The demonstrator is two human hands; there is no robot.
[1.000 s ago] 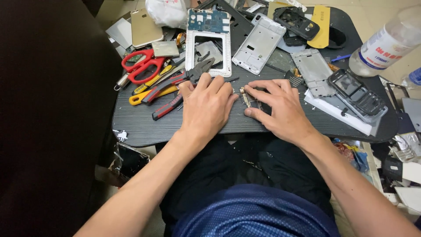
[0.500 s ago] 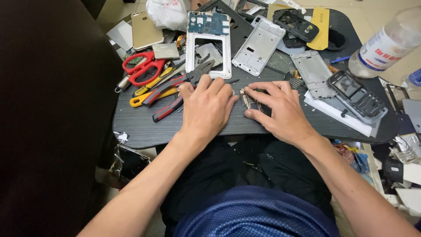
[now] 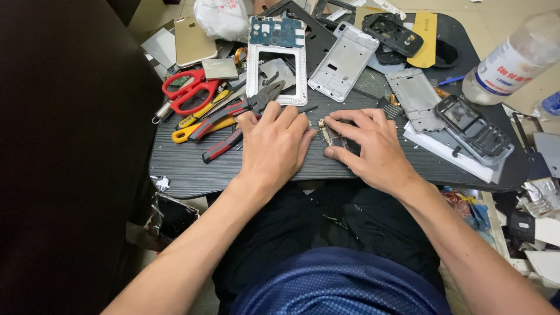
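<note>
A dark, round-cornered board (image 3: 192,169) lies across the lap, and it carries everything. No box or tray here: the one real container is the clear bottle (image 3: 513,58) at the far right, lying tilted, white label on it; what's inside I cannot tell. A white bag (image 3: 221,17) sits scrunched at the top edge, contents hidden.

Down the size scale now. A white phone frame (image 3: 277,58) with a blue circuit board in its upper end stands out in the middle back. Beside it to the right, a silver frame (image 3: 344,61), then a grey plate (image 3: 417,99), then a dark keypad phone (image 3: 472,129) resting on a white sheet. A gold cover (image 3: 192,39) lies at the back left. Red scissors (image 3: 186,92) and red-handled pliers (image 3: 233,114) crowd the left, the pliers' nose just by the left hand's fingertips.

Left hand (image 3: 274,149) lies flat, palm down, fingers spread loosely on the board, gripping nothing that shows. Right hand (image 3: 373,149) is arched, fingertips and thumb pressing down around a small part (image 3: 328,133).

That part is tiny, a thin metal-coloured bit with a darker frame, lying on the board between the two hands, at the near middle. Finer detail is too small to tell.

Around the board: pale floor, scrap and foil at the right, dark wall at the left.
</note>
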